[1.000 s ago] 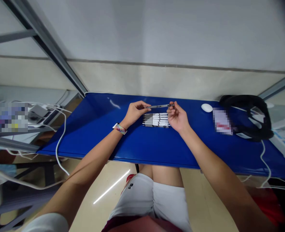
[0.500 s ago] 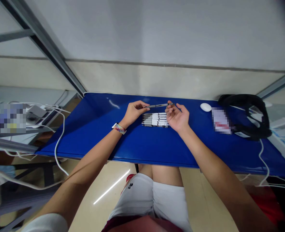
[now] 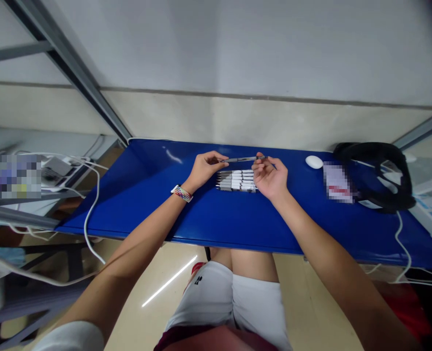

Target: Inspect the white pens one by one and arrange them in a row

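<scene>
A grey pen [image 3: 240,159] is held level between both hands, just above the table. The fingertips of my left hand [image 3: 206,169] pinch its left end. My right hand [image 3: 272,176], palm turned up, grips the other end between thumb and fingers. Beneath the pen lies a row of several white-and-grey pens [image 3: 235,181], side by side on the blue table [image 3: 216,214]. My right fingers hide the right ends of some of them.
Right of my hands are a white computer mouse [image 3: 314,162], a blurred-out packet [image 3: 338,183] and a black headset with a strap [image 3: 375,175]. A white cable [image 3: 91,209] hangs over the table's left edge. Grey metal posts [image 3: 88,92] stand at both sides.
Both hands keep their hold on the pen and have barely moved. The view has shifted very slightly.
</scene>
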A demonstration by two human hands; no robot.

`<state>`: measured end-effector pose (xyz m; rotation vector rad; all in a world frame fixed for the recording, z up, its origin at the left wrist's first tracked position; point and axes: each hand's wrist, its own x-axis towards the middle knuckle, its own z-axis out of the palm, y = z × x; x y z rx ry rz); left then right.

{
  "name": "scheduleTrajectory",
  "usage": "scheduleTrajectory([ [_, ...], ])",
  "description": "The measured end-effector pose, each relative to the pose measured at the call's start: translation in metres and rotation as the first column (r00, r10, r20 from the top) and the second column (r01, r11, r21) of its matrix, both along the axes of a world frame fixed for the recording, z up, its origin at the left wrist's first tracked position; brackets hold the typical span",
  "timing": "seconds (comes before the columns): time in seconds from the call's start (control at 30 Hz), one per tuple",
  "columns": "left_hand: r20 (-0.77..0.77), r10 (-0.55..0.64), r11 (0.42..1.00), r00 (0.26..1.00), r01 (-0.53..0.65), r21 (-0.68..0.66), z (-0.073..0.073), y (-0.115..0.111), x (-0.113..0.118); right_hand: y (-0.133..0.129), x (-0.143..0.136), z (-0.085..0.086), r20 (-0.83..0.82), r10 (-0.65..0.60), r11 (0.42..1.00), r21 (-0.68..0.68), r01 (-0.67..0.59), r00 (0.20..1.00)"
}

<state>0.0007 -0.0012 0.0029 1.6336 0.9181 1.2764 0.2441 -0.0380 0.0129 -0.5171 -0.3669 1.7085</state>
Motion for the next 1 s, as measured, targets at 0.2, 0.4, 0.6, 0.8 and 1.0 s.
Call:
scheduleTrajectory([
  [0.2,-0.01,0.004,1.0,1.0,-0.004,0.005,0.0017,-0.0005,-0.0006,0.0028,0.0009,-0.003,0.065,-0.005,1.0,0.016,0.004,0.998],
  [0.4,-0.002,0.004,1.0,1.0,-0.004,0.005,0.0028,-0.0017,0.0002,-0.0006,0.0015,0.0018,0.073,-0.016,1.0,-0.009,0.017,0.997],
  [0.6,-0.016,0.005,1.0,1.0,-0.005,0.013,0.0016,-0.0014,0.0003,0.0,0.0007,0.001,0.124,-0.01,1.0,0.013,0.009,0.992],
  [0.8,-0.011,-0.001,1.0,1.0,0.001,0.017,0.0009,0.0001,-0.0005,-0.0012,0.0008,0.0043,0.145,-0.008,0.999,0.038,0.002,0.989],
  [1.0,-0.035,0.047,0.999,0.998,-0.046,0.019,-0.0033,0.0036,-0.0031,0.0063,0.0044,-0.0003,0.585,-0.216,0.957,0.287,0.049,0.782],
])
